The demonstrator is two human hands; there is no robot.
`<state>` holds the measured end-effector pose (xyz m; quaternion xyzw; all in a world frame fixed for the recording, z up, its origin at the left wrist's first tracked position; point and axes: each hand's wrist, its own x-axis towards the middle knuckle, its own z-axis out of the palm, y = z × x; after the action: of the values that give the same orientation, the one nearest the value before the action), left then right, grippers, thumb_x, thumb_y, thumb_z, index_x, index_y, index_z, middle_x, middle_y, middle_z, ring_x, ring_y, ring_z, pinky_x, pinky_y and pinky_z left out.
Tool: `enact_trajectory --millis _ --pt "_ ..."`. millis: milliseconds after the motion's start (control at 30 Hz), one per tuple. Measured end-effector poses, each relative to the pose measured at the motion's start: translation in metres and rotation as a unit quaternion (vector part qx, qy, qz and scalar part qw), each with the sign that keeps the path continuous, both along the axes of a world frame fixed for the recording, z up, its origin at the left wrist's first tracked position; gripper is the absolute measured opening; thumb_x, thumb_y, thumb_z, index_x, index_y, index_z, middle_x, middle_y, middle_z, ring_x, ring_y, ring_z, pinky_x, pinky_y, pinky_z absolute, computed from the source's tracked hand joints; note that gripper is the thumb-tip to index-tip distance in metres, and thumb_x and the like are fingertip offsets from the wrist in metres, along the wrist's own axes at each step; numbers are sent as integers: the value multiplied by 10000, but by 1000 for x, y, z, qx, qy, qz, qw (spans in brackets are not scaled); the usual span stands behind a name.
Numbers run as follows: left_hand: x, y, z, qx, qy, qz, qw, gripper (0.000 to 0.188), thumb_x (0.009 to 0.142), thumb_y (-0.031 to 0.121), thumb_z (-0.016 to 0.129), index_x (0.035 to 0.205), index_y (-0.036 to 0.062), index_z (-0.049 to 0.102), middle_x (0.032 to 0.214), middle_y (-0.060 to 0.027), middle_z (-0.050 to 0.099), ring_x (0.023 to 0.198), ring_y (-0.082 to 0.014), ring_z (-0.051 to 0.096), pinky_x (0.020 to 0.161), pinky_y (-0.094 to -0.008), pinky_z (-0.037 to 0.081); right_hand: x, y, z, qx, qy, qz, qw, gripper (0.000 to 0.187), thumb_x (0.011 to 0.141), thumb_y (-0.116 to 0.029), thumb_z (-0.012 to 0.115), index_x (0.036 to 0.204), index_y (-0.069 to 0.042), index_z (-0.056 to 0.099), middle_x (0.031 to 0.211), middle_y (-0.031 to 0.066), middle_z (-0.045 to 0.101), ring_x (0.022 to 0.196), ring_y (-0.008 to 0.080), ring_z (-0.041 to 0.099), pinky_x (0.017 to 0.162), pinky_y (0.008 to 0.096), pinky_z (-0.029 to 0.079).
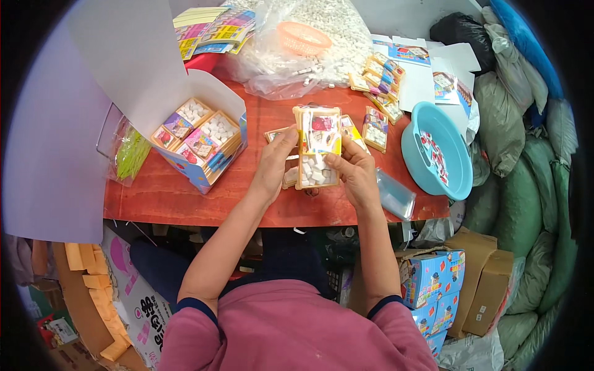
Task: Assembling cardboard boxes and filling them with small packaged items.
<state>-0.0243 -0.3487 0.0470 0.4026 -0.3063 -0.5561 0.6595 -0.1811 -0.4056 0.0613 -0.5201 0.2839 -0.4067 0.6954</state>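
Observation:
Between my two hands, above the red table [179,207], is a small tray pack [318,171] with a tan rim. White pieces fill its lower part, and a printed card lies over its upper part. My left hand [276,162] grips the pack's left edge. On the other side my right hand [354,166] holds the right edge, thumb on the front. Partly hidden behind the hands are more packs [289,177]. One pack [375,130] lies by itself to the right. At the left, an open display box [213,168] holds several such packs.
A big plastic bag of white pieces [346,37] with a peach basket [304,38] sits at the back. Stacked packs [380,79] lie nearby. To the right are a blue basin [458,176] holding small printed pieces and clear plastic sleeves [396,196]. Printed cards [223,31] are piled back left.

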Motion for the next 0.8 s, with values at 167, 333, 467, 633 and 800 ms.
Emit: enact_trajectory --millis 167,333,467,633,800 --pt "23 1 -33 4 -106 125 986 444 978 329 466 1282 7 479 1073 -78 591 944 -126 584 788 -284 506 4 -13 -6 7 33 -30 999 476 841 12 600 1286 83 447 1090 114 628 916 126 615 770 239 499" --pt "43 15 -38 151 -380 110 906 489 963 368 459 1140 -78 551 861 -112 614 642 -153 627 533 -270 533 19 -32 -20 -3 100 32 994 456 832 10 601 1265 73 474 1049 108 635 887 130 615 751 248 495" --pt "37 4 -26 226 -331 41 915 534 937 428 483 996 -88 609 804 -118 620 599 -164 628 504 -284 539 32 -43 -43 -143 259 28 955 342 809 -85 659 1129 19 598 895 59 640 760 107 591 675 242 470" --pt "41 -8 -32 216 -302 36 928 555 917 459 507 917 -83 627 826 -124 640 634 -164 641 522 -278 548 45 -32 -36 -226 364 17 904 264 795 -185 634 961 19 613 803 132 646 721 218 606 645 332 457" --pt "39 -14 -43 204 -312 14 928 512 876 432 575 988 -66 606 829 -138 652 671 -179 659 541 -284 555 49 -27 -33 -298 462 -18 835 390 764 -246 608 1001 63 584 895 261 633 851 396 610 754 455 473"
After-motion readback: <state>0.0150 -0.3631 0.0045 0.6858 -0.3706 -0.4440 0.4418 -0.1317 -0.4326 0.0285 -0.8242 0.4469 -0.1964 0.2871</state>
